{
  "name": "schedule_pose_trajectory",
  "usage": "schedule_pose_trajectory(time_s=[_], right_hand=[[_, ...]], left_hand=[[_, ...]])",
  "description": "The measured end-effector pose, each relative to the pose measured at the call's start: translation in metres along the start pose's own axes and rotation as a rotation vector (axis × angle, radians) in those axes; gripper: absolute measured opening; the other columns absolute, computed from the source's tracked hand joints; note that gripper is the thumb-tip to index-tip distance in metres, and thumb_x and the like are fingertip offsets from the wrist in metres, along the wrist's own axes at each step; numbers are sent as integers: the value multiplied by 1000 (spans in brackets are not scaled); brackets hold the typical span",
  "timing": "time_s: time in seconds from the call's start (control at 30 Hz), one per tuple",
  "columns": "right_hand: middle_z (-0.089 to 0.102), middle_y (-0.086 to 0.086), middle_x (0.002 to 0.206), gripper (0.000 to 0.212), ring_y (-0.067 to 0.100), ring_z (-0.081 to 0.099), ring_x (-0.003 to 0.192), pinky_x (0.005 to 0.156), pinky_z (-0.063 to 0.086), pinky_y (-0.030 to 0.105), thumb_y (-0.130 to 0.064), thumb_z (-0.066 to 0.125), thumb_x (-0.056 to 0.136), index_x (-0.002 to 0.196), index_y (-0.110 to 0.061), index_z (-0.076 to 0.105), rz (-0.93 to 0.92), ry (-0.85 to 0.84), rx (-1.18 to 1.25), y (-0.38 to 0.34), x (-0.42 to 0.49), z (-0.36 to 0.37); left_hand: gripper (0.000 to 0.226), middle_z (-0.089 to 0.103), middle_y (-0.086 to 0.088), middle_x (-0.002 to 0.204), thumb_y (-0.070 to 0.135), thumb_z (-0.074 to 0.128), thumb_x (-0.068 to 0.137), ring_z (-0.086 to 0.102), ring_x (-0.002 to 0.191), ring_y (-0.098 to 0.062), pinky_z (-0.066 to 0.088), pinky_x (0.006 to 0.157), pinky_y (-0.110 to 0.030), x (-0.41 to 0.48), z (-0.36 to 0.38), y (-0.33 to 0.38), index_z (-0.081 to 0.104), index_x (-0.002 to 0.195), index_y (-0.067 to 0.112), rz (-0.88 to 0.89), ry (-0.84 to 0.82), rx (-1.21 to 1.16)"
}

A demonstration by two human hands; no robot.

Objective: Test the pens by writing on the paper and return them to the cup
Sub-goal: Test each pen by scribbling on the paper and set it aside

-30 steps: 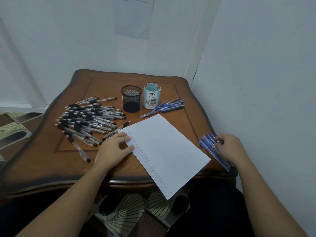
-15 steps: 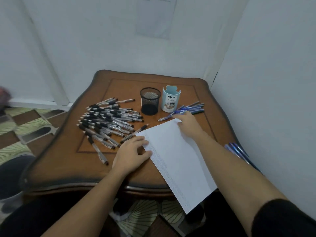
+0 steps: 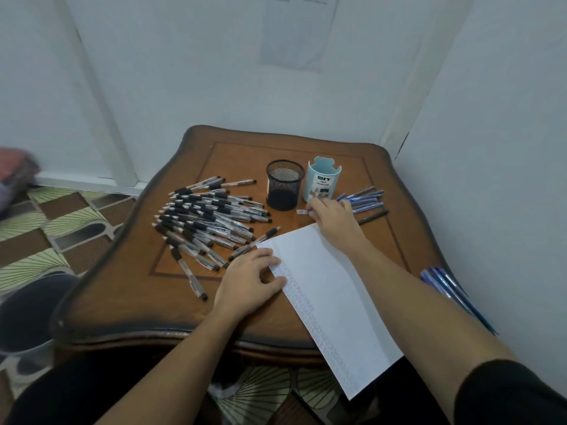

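Blue pen lies toward the far right of table, just in front of light-blue cup; right hand curls over it, fingers seemingly pinching the barrel. Long axis roughly parallel to far edge, exposed end toward mesh cup. Left hand flat on paper. Risks: wrist nudges cup; paper overhangs near edge, slips if left hand lifts; loose pens at right edge roll off

On the table, the paper lies toward 5 o'clock and hangs over the near edge. A big pile of pens lies at 9 o'clock. Two cups stand side by side at 12 o'clock, the left cup and the right cup. A few pens lie at 1 o'clock, and more pens at 4 o'clock.
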State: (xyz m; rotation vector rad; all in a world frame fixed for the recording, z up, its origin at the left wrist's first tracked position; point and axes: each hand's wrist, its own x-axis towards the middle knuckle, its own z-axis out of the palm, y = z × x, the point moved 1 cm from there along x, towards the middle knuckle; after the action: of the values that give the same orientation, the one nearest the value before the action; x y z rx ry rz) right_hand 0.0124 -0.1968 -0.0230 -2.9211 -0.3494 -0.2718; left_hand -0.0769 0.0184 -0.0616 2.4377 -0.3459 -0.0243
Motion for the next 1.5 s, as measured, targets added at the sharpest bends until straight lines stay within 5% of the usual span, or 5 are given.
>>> schedule_pose_trajectory(time_s=[0.53,0.73,0.93,1.17,1.5], right_hand=[[66,10,113,39,28,63,94,74,52,36,-29,49,100,136,-24,36,309,-242,-126,11,-60,-27],[67,17,95,24,25,64,78,67,55,30,2,44,98,92,-13,62,532,39,770,18,-85,-46],[73,15,111,31,25,69,105,73,55,37,-11,34,102,109,-5,64,597,19,1677,-5,-122,-44],[60,7,63,29,16,49,54,47,36,25,-18,47,103,97,0,69,452,33,1400,-22,-147,-12],[67,10,68,16,14,57,61,52,39,20,-3,54,98,91,-1,69,412,12,1317,-28,-157,-1]], left_hand=[[45,49,14,143,52,65,84,41,133,-9,32,113,-42,-4,1,1,63,126,34,-12,-3,-5],[45,49,13,143,52,65,85,41,133,-10,32,112,-42,-4,1,0,63,125,33,-4,-5,-2],[43,51,13,141,51,66,84,43,132,-10,33,112,-42,-4,2,1,65,123,32,0,7,-14],[42,51,12,141,49,67,84,43,131,-10,34,111,-43,-5,1,2,66,122,30,-3,14,-18],[41,52,7,141,41,64,88,43,132,-12,35,111,-40,-5,4,3,64,126,25,12,39,4]])
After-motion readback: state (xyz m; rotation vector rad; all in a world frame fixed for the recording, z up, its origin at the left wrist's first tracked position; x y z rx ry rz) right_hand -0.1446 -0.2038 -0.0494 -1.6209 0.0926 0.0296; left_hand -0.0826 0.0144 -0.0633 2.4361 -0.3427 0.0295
